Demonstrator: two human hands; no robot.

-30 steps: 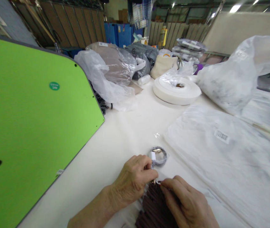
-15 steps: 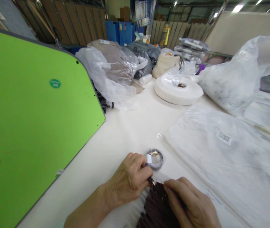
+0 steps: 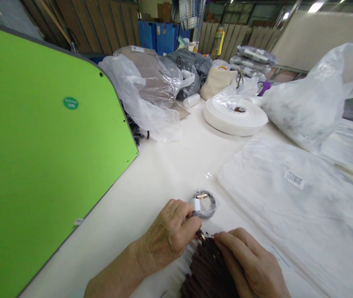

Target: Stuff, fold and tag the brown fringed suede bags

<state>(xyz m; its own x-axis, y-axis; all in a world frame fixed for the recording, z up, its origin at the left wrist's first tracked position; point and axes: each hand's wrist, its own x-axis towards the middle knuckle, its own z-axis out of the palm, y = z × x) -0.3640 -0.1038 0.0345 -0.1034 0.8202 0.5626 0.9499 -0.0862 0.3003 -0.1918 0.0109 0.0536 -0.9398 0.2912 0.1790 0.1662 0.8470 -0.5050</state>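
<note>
My left hand [image 3: 173, 229] is closed, thumb against curled fingers, on the end of a dark brown strap with a gold-coloured metal clasp [image 3: 201, 235]. Close beside it, my right hand [image 3: 250, 258] pinches a small white strip [image 3: 210, 235] at the top of a bundle of dark brown straps [image 3: 209, 269]. The palm side of both hands is hidden. Just beyond my left fingertips lies a coiled strap [image 3: 207, 213] in clear wrapping, with a white label and a gold-coloured metal piece.
A bright green board [image 3: 49, 136] stands at the left. A barcoded plastic bag [image 3: 272, 186] lies flat at the right on the white table [image 3: 176, 174]. Farther back are a roll of white tape [image 3: 235, 124], a beige pouch [image 3: 218, 82] and stuffed plastic bags [image 3: 151, 74].
Both hands keep their closed grips near each other and shift only slightly. The camera view has tilted a little; the things on the table stay in place.
</note>
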